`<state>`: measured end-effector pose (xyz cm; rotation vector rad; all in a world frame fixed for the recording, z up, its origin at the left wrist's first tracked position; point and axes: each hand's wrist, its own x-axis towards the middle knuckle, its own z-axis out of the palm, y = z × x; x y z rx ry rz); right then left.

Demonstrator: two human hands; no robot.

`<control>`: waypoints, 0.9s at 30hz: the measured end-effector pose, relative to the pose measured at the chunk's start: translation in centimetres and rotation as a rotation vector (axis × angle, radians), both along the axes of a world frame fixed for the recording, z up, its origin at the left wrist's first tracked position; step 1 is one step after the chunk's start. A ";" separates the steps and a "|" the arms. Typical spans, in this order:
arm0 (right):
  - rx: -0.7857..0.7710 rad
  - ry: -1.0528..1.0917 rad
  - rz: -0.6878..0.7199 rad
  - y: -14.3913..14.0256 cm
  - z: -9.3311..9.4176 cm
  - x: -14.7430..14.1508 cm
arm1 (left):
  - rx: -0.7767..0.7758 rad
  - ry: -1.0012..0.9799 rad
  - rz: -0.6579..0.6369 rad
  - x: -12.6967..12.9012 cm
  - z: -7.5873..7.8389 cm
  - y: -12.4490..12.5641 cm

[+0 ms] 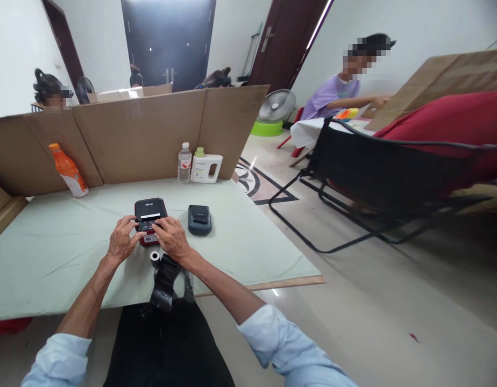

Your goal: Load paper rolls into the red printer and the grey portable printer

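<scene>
A black-and-red portable printer (pixel 149 204) lies on the table, with a white strip across its middle and a label at its near end. My left hand (pixel 122 236) grips its left side, thumb and fingers on the casing. From the right, my right hand (pixel 171 235) holds the same printer, with fingertips on its dark middle part. Just below sits a small white paper roll (pixel 155 258). Crumpled black plastic film (pixel 163 285) hangs at the table's near edge, under my right wrist. A second dark printer-like device (pixel 199 220) rests to the right, apart from my hands.
A cardboard screen (pixel 143 137) stands along the table's (pixel 83 231) back. Before it are an orange bottle (pixel 69 171), a clear water bottle (pixel 184 164) and a white jug (pixel 206 167). At right are a black folding chair (pixel 353 166), a fan (pixel 277 106) and a seated person (pixel 333 97).
</scene>
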<state>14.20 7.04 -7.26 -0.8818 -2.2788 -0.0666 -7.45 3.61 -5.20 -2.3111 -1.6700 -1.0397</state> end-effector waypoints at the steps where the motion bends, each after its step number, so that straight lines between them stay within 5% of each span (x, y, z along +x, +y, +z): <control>1: -0.004 0.003 -0.002 0.0 0.0 0.0 | -0.005 0.014 0.001 0.0 0.1 0.0; 12: -0.043 -0.019 0.002 -0.1 0.7 0.3 | -0.017 -0.070 -0.019 -0.5 1.2 1.1; 20: -0.089 -0.023 0.032 1.1 2.0 0.6 | -0.202 -0.060 -0.212 -2.4 2.8 6.8; 27: -0.289 -0.055 0.135 4.1 3.7 0.8 | -0.427 0.029 -0.322 -1.8 3.5 6.0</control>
